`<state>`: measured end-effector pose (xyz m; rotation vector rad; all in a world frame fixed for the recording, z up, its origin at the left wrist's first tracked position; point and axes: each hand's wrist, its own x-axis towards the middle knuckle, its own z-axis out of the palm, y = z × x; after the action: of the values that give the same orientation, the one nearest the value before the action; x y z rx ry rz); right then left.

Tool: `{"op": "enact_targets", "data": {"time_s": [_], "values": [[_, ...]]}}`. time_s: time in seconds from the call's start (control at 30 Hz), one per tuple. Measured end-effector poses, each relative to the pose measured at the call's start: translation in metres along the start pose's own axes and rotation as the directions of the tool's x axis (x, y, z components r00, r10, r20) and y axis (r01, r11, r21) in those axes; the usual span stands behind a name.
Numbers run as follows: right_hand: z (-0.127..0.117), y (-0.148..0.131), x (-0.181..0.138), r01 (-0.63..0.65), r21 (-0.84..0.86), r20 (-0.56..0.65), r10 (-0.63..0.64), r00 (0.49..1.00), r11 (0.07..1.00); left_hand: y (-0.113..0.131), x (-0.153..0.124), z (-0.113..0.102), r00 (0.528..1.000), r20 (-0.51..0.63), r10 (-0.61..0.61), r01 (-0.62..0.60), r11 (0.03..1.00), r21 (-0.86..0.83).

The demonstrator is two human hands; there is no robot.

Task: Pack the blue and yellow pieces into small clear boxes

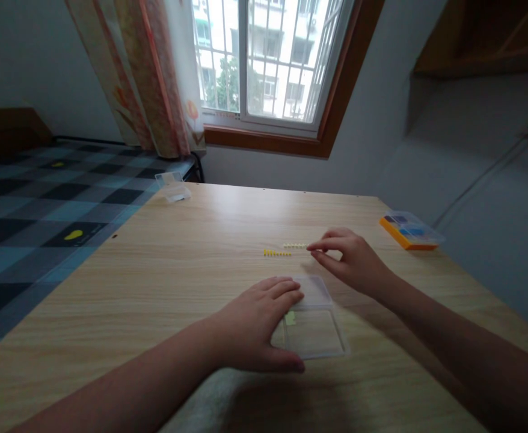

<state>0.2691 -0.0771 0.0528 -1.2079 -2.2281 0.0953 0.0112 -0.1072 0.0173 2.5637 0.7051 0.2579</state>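
My left hand (264,322) lies with spread fingers over a clear plastic box (320,337), its thumb by the near edge. The box lies opened out flat, and a small pale green piece (290,317) shows inside it; the hand hides its left part. Beyond it, a short row of tiny yellow pieces (277,253) lies on the table. Just behind runs a row of tiny pale pieces (294,245). At the right end of that pale row is my right hand (347,258), thumb and forefinger pinched together. Whatever sits between those fingertips is too small to make out.
The wooden table (201,240) fills the middle. On its far left corner stands an open clear box (174,187). An orange case (408,231) with a clear lid and blue contents is at the right edge. A checked bed (65,198) adjoins the table's left side.
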Motion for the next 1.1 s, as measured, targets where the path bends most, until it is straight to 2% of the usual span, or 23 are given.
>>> {"op": "enact_targets", "data": {"time_s": [0.13,0.27,0.5,0.67,0.77,0.87,0.93,1.03,1.1], "values": [[0.015,0.010,0.049,-0.093,-0.144,0.190,0.120,0.974,0.985,0.000,0.000,0.000,1.000,-0.006,0.000,0.000,1.000,-0.002],[0.036,0.016,0.079,-0.122,-0.219,0.262,0.179,0.948,0.968,0.000,0.000,0.001,1.000,-0.012,0.009,-0.009,1.000,0.008],[0.050,0.017,0.074,-0.144,-0.284,0.290,0.228,0.929,0.948,0.001,-0.001,0.001,0.999,-0.040,0.030,-0.031,0.999,-0.011],[0.055,0.012,0.076,-0.124,-0.272,0.294,0.205,0.934,0.954,0.001,-0.001,0.002,0.999,-0.034,0.031,-0.031,1.000,-0.001],[0.043,0.004,0.077,-0.104,-0.252,0.277,0.175,0.945,0.962,0.000,0.000,0.002,0.999,-0.021,0.026,-0.026,1.000,0.016],[0.012,-0.008,0.060,-0.067,-0.177,0.244,0.110,0.963,0.982,-0.001,0.000,0.002,1.000,-0.012,0.015,-0.014,1.000,0.022],[-0.015,-0.018,0.037,0.026,0.038,0.243,-0.035,0.969,0.999,-0.002,0.000,0.002,1.000,-0.013,0.013,-0.013,1.000,0.019],[-0.042,-0.032,-0.005,0.120,0.279,0.358,-0.219,0.908,0.953,-0.002,0.001,0.003,0.999,-0.026,0.032,-0.032,0.999,0.005],[-0.044,-0.038,-0.027,0.113,0.310,0.436,-0.247,0.865,0.944,-0.003,0.001,0.004,0.999,-0.030,0.037,-0.037,0.999,0.002]]}}
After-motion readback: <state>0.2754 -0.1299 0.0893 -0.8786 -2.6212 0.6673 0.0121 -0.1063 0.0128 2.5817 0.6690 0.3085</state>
